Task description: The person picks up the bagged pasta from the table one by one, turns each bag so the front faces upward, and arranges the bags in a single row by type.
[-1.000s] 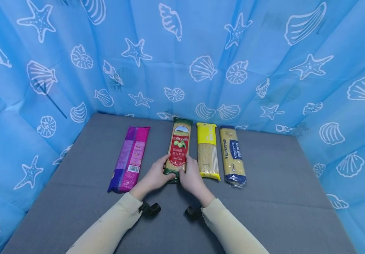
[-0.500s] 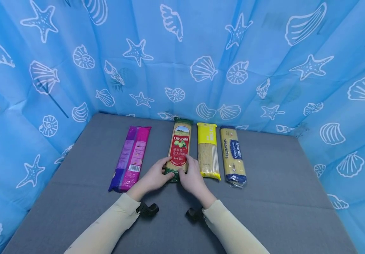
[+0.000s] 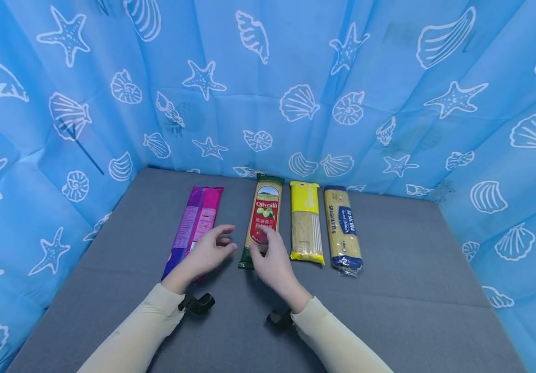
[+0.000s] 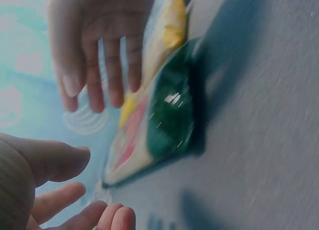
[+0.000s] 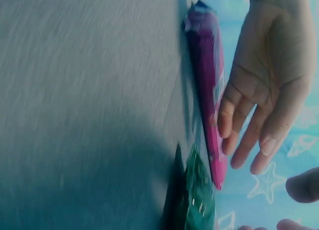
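Observation:
A green-ended pack of spaghetti with a red Olivoilà label (image 3: 265,210) lies on the grey table, its lower part overlapped by my right hand (image 3: 276,264). That hand is raised off the pack, its fingers relaxed and holding nothing. Left of the pack, my left hand (image 3: 204,255) hovers with fingers loosely spread and nothing in them. It partly hides the purple and pink pack (image 3: 201,215) in the head view. In the left wrist view, the green end (image 4: 172,110) rests on the table between both hands. The right wrist view shows the pink pack (image 5: 207,65) beyond my left hand (image 5: 269,75).
Right of the Olivoilà pack lie a yellow spaghetti pack (image 3: 306,228) and a blue-ended spaghetti pack (image 3: 342,228), roughly side by side. A blue curtain (image 3: 268,77) with white shells and starfish surrounds the back and sides of the grey table (image 3: 403,290).
Both hands have let go of the Olivoilà pack. My left hand has moved left toward the pink pack; my right hand has lifted slightly away. The packs lie as before.

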`<state>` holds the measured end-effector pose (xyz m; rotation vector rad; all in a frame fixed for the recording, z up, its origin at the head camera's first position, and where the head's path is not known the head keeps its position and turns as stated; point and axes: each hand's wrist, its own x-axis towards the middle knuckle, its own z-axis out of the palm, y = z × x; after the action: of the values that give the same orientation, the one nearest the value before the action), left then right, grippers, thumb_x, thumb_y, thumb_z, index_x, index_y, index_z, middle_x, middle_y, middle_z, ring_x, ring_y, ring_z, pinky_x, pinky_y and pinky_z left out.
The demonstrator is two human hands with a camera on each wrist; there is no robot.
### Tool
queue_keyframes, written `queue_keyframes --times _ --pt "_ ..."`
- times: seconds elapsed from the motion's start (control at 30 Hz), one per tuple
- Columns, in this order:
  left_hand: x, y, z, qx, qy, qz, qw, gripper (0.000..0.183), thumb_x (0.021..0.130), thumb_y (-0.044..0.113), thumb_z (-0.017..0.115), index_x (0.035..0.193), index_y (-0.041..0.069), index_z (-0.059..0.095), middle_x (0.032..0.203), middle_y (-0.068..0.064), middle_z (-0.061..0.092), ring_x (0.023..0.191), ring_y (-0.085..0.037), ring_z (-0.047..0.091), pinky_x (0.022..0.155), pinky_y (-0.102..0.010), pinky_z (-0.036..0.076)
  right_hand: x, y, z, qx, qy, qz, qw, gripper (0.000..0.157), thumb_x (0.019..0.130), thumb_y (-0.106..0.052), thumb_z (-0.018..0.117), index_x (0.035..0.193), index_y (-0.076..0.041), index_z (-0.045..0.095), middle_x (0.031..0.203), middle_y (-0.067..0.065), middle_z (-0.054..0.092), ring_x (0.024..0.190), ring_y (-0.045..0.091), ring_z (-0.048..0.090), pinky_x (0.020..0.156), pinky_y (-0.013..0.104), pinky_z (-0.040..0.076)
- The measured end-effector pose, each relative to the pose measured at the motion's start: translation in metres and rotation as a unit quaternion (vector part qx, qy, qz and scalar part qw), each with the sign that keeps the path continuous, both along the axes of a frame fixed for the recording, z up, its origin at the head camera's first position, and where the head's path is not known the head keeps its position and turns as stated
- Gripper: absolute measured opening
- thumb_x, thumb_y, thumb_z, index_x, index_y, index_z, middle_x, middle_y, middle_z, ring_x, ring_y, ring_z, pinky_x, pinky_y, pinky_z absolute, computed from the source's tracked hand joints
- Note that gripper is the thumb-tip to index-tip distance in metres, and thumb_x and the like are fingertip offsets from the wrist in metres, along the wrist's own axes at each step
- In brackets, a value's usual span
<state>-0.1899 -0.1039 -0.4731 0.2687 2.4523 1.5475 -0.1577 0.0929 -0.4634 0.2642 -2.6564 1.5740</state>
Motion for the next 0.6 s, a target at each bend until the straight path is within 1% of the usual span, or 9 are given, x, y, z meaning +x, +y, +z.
queue_keyframes --times 0.07,0.17,0.33,0.43,0.6 --pt "-0.002 -0.009 0.003 -0.004 0.007 0.008 0.9999 0.054 0.093 0.018 0.066 0.143 0.011 0.046 0.142 -0.012 0.047 0.121 -0.026 0.052 0.093 -0.046 0.048 0.002 -0.005 -0.001 -0.016 -0.009 0.015 1.000 0.052 0.095 -0.019 0.063 0.142 -0.008 0.042 0.129 0.013 0.049 0.108 0.024 0.056 0.090 0.039 0.050" --pt "-0.003 -0.022 0.007 -0.005 0.010 0.017 0.9998 0.054 0.094 0.018 0.064 0.144 0.010 0.044 0.143 -0.015 0.045 0.122 -0.029 0.051 0.093 -0.046 0.048 0.004 -0.013 -0.003 -0.024 -0.011 0.031 0.999 0.055 0.094 -0.022 0.064 0.142 -0.007 0.040 0.132 0.014 0.049 0.110 0.025 0.056 0.090 0.039 0.050" --pt "-0.004 -0.041 0.011 -0.022 0.022 0.033 0.9990 0.054 0.095 0.016 0.062 0.145 0.007 0.041 0.140 -0.020 0.046 0.123 -0.034 0.050 0.095 -0.047 0.047 0.006 -0.028 -0.005 -0.032 -0.015 0.052 0.998 0.057 0.094 -0.023 0.065 0.142 -0.005 0.040 0.132 0.015 0.050 0.107 0.025 0.057 0.088 0.039 0.051" --pt "-0.004 -0.052 0.013 -0.046 0.029 0.046 0.9975 0.054 0.095 0.018 0.062 0.145 0.008 0.041 0.137 -0.021 0.048 0.122 -0.035 0.051 0.095 -0.050 0.046 0.008 -0.036 -0.007 -0.043 -0.025 0.065 0.997 0.057 0.094 -0.024 0.065 0.142 -0.006 0.040 0.131 0.016 0.051 0.107 0.026 0.057 0.087 0.039 0.052" --pt "-0.007 -0.067 0.010 -0.085 0.049 0.063 0.9933 0.055 0.094 0.016 0.062 0.144 0.005 0.041 0.135 -0.025 0.047 0.119 -0.038 0.051 0.095 -0.052 0.045 0.011 -0.049 -0.010 -0.055 -0.038 0.082 0.994 0.057 0.094 -0.024 0.064 0.143 -0.009 0.040 0.132 0.016 0.051 0.108 0.027 0.057 0.085 0.035 0.052"
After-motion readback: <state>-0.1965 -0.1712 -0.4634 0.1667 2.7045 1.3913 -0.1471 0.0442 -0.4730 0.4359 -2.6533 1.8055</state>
